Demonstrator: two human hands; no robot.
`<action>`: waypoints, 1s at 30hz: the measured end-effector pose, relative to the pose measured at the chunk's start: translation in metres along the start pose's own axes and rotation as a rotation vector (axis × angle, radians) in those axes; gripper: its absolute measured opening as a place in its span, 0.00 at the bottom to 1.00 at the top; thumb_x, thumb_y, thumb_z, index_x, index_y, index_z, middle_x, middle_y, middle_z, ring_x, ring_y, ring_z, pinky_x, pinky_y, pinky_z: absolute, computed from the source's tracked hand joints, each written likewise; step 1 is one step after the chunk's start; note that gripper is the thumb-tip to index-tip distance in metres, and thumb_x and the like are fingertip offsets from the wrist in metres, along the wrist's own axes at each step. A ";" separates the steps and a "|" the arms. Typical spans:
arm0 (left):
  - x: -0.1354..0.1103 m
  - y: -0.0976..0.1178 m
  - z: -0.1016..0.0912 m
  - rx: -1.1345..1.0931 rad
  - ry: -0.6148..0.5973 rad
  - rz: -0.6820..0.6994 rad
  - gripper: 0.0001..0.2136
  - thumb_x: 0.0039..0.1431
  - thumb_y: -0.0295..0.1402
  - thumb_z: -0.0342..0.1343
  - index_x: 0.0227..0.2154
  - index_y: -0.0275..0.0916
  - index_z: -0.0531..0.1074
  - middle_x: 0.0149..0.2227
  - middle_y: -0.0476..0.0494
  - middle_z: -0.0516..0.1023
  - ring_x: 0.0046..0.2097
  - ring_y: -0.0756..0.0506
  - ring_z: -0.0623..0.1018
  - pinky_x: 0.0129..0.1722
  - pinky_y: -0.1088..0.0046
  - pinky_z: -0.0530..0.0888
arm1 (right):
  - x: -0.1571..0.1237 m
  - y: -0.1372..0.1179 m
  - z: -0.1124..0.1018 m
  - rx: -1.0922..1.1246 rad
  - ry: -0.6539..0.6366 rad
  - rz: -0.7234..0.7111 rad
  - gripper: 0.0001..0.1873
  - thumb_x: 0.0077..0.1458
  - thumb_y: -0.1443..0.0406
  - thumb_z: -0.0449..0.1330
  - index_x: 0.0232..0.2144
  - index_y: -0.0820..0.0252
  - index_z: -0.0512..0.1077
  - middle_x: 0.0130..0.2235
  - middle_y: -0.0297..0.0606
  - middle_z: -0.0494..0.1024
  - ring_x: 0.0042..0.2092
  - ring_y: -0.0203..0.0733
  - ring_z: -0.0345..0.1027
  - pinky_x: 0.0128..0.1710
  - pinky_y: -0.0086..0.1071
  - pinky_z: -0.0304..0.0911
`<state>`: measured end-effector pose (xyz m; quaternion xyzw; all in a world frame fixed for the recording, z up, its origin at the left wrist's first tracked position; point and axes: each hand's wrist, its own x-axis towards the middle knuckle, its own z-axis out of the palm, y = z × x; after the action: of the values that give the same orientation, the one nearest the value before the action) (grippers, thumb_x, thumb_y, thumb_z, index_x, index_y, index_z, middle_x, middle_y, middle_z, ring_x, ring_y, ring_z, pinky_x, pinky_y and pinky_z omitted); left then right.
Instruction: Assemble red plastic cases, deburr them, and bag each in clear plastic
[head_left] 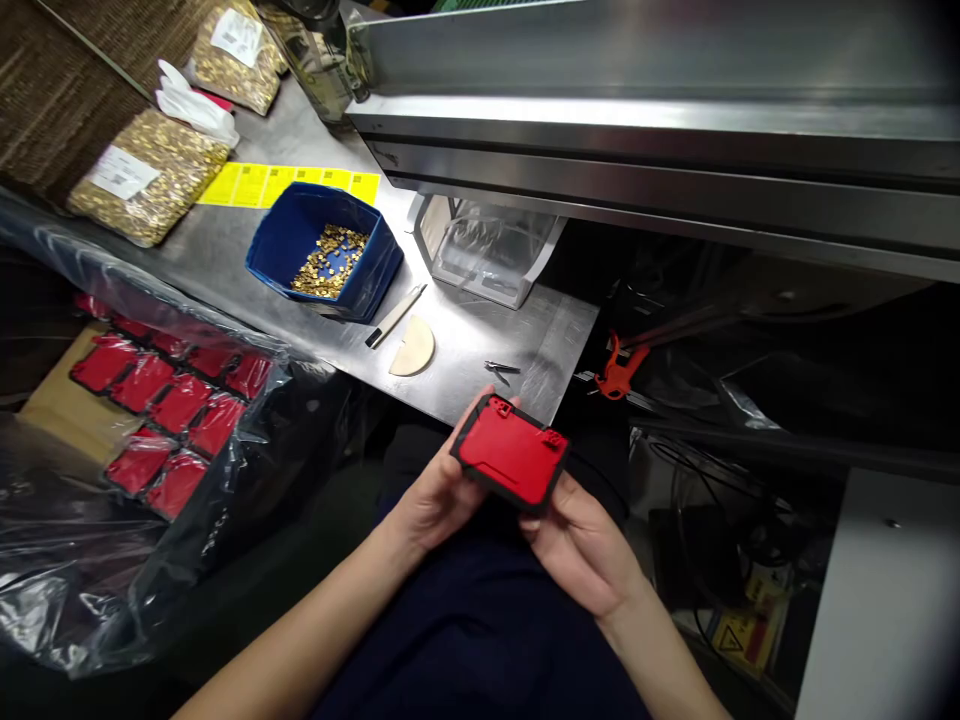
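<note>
Between my two hands I hold a red plastic part with a black rim (513, 455), tilted toward me over my lap. My left hand (444, 490) grips its left side, fingers partly hidden behind it. At the lower right corner my right hand (581, 545) is closed on the same part. Just beyond, on the metal table (480, 335), lie a small nail clipper (502, 368), a pale half-round piece (413, 348) and a white pen-like tool (396, 316). A blue bin (292, 225) farther back holds many small brass-coloured pieces (330, 262).
At left, a box lined with clear plastic (75, 590) holds several similar red parts (180, 400). Bags of brass pieces (154, 175) lie at the back left beside yellow labels (285, 183). A clear tray (491, 250) sits below a metal beam (637, 140). Orange-handled cutters (619, 370) are at right.
</note>
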<state>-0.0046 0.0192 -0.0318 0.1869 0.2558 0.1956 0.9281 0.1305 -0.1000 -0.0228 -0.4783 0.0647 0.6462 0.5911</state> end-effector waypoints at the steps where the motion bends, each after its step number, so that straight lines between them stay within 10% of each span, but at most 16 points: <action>1: 0.001 0.005 -0.002 -0.012 0.025 0.024 0.47 0.50 0.58 0.69 0.70 0.52 0.58 0.72 0.42 0.59 0.72 0.31 0.57 0.68 0.54 0.63 | 0.003 0.003 0.006 -0.020 -0.052 0.039 0.17 0.57 0.54 0.69 0.47 0.51 0.78 0.45 0.38 0.81 0.37 0.38 0.72 0.33 0.30 0.67; 5: -0.003 0.031 -0.014 -0.081 0.107 0.096 0.44 0.51 0.66 0.62 0.66 0.46 0.65 0.63 0.39 0.73 0.65 0.30 0.70 0.62 0.49 0.70 | 0.021 -0.001 0.017 -0.402 -0.231 0.035 0.18 0.59 0.58 0.68 0.51 0.55 0.76 0.44 0.38 0.79 0.41 0.39 0.72 0.40 0.31 0.68; 9: -0.035 0.049 -0.035 -0.123 0.164 0.063 0.36 0.60 0.66 0.51 0.64 0.49 0.65 0.54 0.36 0.80 0.55 0.31 0.80 0.59 0.49 0.72 | 0.058 -0.021 0.036 -1.147 -0.107 -0.412 0.08 0.67 0.65 0.57 0.42 0.55 0.77 0.41 0.36 0.81 0.42 0.42 0.75 0.45 0.34 0.67; 14: -0.083 0.037 -0.044 -0.111 0.205 -0.198 0.43 0.63 0.62 0.53 0.71 0.46 0.45 0.59 0.25 0.75 0.59 0.29 0.77 0.62 0.50 0.67 | 0.130 -0.038 0.093 -1.695 -0.296 -0.754 0.25 0.63 0.77 0.49 0.55 0.55 0.73 0.58 0.41 0.75 0.59 0.49 0.66 0.56 0.40 0.64; 17: -0.094 0.027 -0.037 -0.131 0.304 -0.215 0.39 0.66 0.58 0.53 0.69 0.40 0.50 0.57 0.22 0.76 0.56 0.30 0.79 0.60 0.50 0.69 | 0.167 -0.041 0.119 -2.076 -0.468 -0.884 0.25 0.68 0.75 0.48 0.63 0.57 0.67 0.69 0.42 0.64 0.68 0.52 0.54 0.62 0.44 0.59; 26: -0.081 0.020 -0.035 -0.160 0.415 -0.203 0.25 0.69 0.54 0.49 0.56 0.37 0.66 0.47 0.25 0.81 0.43 0.34 0.84 0.45 0.58 0.78 | 0.188 -0.050 0.105 -2.233 -0.664 -1.022 0.18 0.62 0.63 0.66 0.53 0.59 0.73 0.61 0.50 0.69 0.61 0.57 0.60 0.54 0.43 0.59; 30: -0.074 0.015 -0.036 -0.162 0.404 -0.177 0.23 0.70 0.52 0.49 0.54 0.37 0.67 0.46 0.26 0.81 0.42 0.35 0.84 0.44 0.60 0.78 | 0.182 -0.049 0.103 -2.220 -0.706 -1.095 0.15 0.70 0.62 0.56 0.55 0.61 0.72 0.59 0.51 0.72 0.59 0.55 0.61 0.53 0.44 0.57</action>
<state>-0.0876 0.0071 -0.0242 0.0456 0.4352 0.1668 0.8836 0.1435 0.1091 -0.0706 -0.4796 -0.8679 0.1190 0.0506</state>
